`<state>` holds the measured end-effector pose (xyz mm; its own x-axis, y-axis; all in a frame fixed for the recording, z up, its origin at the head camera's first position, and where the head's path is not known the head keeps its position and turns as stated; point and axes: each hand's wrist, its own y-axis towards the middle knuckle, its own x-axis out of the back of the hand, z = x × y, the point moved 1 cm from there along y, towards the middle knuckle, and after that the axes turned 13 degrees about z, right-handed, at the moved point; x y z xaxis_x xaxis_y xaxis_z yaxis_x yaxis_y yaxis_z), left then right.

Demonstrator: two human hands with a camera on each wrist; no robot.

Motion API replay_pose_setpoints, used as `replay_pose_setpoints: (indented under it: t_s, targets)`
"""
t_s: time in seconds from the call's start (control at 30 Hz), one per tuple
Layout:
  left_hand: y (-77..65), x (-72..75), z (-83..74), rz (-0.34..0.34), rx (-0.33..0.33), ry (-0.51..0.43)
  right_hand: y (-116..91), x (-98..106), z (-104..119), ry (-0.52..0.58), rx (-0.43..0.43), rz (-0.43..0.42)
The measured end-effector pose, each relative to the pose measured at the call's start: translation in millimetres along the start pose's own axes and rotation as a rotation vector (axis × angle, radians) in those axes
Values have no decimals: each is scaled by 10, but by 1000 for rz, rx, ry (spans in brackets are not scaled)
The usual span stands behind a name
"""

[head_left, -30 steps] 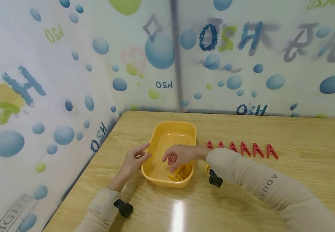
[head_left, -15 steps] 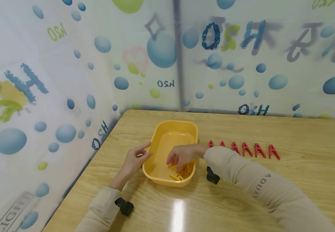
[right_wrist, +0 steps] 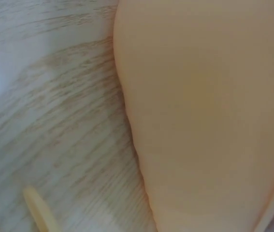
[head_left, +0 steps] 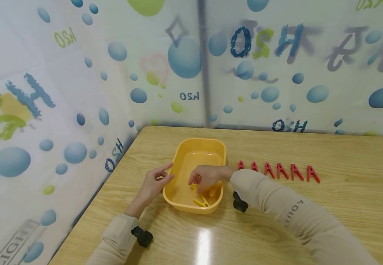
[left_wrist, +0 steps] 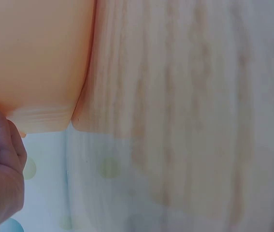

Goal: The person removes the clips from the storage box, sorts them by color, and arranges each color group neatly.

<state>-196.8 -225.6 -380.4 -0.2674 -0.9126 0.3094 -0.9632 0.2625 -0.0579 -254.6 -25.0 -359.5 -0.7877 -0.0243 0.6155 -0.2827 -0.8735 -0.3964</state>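
Observation:
A yellow plastic basin stands on the table, with several yellow clothespins lying in its near right part. At its left side, my left hand rests thumb and index finger against the rim; in the left wrist view its fingers are loosely bent beside the outer wall. My right hand reaches over the right rim, fingers bent down among the clothespins. A yellow piece shows between its fingertips, but whether they pinch it cannot be made out. The right wrist view has mainly the basin's outer wall.
Several red clothespins stand in a row on the wooden table, right of the basin. Part of a yellow clothespin lies on the table in the right wrist view. A patterned curtain borders the table's back and left.
My right hand has shifted about within the basin, and yellow clothespins there have moved, with one now nearer the basin's middle. The left hand has stayed at the rim.

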Motion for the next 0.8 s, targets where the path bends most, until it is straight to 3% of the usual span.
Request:
replay_pose_setpoints:
  t_s: [0.43,0.8]
  targets:
    - [6,-1,17,-13,10,-5,162,-18,-78,44,-7,-180]
    - [17,4,17,-8,8,18,198,-45,-79,-25,-112,-156]
